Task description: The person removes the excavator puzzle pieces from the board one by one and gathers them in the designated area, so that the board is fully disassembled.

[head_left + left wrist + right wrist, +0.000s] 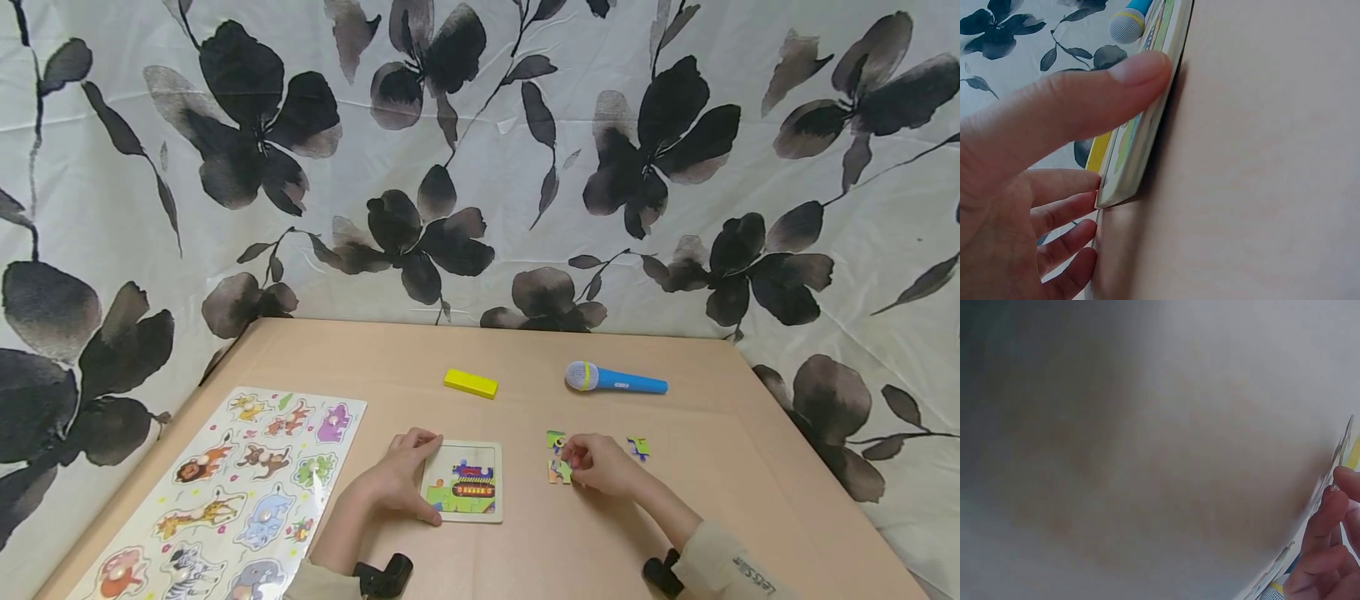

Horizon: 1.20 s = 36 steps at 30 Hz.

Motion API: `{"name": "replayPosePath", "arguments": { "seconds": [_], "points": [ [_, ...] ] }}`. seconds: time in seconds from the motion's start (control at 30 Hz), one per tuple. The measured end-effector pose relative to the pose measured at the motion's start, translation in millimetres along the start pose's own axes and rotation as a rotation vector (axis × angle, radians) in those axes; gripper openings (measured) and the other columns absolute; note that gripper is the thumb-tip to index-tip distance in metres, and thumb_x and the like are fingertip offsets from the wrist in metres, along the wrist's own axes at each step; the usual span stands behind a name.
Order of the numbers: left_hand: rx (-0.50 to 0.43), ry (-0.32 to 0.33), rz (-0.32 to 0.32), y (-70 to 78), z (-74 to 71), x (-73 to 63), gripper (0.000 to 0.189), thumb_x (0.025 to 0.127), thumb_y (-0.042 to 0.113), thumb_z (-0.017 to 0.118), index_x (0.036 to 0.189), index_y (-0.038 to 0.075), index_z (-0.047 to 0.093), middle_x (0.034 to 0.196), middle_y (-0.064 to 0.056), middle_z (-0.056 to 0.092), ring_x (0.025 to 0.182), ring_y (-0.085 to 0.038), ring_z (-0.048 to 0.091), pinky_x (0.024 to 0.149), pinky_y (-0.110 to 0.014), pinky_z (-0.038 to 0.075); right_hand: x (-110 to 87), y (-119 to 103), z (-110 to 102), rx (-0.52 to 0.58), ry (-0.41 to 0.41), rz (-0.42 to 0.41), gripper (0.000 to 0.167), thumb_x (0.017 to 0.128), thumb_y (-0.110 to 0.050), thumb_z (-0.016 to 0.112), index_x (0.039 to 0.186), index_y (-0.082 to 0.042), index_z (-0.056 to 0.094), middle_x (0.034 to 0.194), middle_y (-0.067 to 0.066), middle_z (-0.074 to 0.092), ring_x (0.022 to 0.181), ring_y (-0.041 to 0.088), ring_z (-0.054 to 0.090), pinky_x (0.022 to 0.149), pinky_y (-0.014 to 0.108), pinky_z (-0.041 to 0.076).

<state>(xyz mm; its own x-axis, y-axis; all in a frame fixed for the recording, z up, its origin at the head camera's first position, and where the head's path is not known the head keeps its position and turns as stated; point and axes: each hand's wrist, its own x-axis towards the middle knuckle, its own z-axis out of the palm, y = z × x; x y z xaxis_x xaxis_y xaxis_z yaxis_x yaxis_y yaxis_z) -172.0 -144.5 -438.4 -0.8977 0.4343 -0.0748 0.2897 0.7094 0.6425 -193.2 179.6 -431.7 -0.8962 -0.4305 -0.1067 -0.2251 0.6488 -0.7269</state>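
Note:
A square jigsaw tray (487, 450) with a pale rim lies on the table, a colourful train picture partly filling it. My left hand (401, 479) grips its left side, the thumb on the lower edge and the forefinger by the top corner. In the left wrist view the thumb (1129, 75) presses along the tray's rim (1138, 169). To the right, my right hand (603, 462) pinches a small puzzle piece, mostly hidden by the fingertips. Beside those fingers lie loose puzzle pieces (556, 440), and another piece (638, 448) lies right of the hand.
A large animal sticker sheet (225, 500) covers the table's left side. Farther back lie a yellow block (470, 383) and a blue toy microphone (622, 381). A floral cloth (525, 167) hangs behind the table (525, 567).

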Motion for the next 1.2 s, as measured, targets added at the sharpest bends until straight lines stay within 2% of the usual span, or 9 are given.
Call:
{"name": "replayPosePath", "arguments": {
  "seconds": [0.3, 0.77, 1.03, 1.2],
  "points": [
    [-0.003, -0.002, 0.000, -2.5, 1.8, 0.6, 0.107, 0.049, 0.030, 0.089, 0.136, -0.004, 0.037, 0.134, -0.013, 0.034, 0.120, -0.031, 0.029, 0.100, -0.049, 0.032, 1.0, 1, 3, -0.044, 0.001, 0.029, 0.017, 0.075, 0.009, 0.065, 0.084, -0.003, 0.057, 0.071, 0.001, 0.047, 0.065, 0.015, 0.046, 0.048, 0.020, 0.041],
    [0.012, 0.001, 0.004, -3.7, 1.1, 1.0, 0.107, 0.048, 0.030, 0.089, 0.136, -0.004, 0.038, 0.134, -0.013, 0.035, 0.120, -0.032, 0.029, 0.100, -0.050, 0.032, 0.3, -1, 1, -0.009, -0.022, 0.027, 0.017, 0.076, 0.008, 0.064, 0.088, -0.001, 0.058, 0.072, 0.002, 0.048, 0.059, 0.014, 0.048, 0.047, 0.021, 0.044],
    [0.017, 0.008, 0.006, -4.5, 1.2, 1.2, 0.107, 0.047, 0.029, 0.089, 0.135, -0.004, 0.039, 0.135, -0.014, 0.034, 0.120, -0.033, 0.029, 0.100, -0.051, 0.031, 1.2, -6, -8, -0.067, 0.045, -0.043, 0.015, 0.076, 0.002, 0.065, 0.090, -0.002, 0.060, 0.075, 0.002, 0.052, 0.061, 0.014, 0.046, 0.050, 0.020, 0.040],
    [0.023, 0.007, 0.008, -5.2, 1.2, 1.5, 0.107, 0.047, 0.030, 0.089, 0.136, -0.003, 0.039, 0.136, -0.015, 0.034, 0.121, -0.033, 0.028, 0.100, -0.052, 0.031, 4.1, -15, -7, -0.036, 0.055, -0.039, 0.016, 0.078, -0.008, 0.069, 0.092, -0.002, 0.061, 0.075, 0.000, 0.053, 0.060, 0.014, 0.047, 0.050, 0.020, 0.041]
  ]
}}
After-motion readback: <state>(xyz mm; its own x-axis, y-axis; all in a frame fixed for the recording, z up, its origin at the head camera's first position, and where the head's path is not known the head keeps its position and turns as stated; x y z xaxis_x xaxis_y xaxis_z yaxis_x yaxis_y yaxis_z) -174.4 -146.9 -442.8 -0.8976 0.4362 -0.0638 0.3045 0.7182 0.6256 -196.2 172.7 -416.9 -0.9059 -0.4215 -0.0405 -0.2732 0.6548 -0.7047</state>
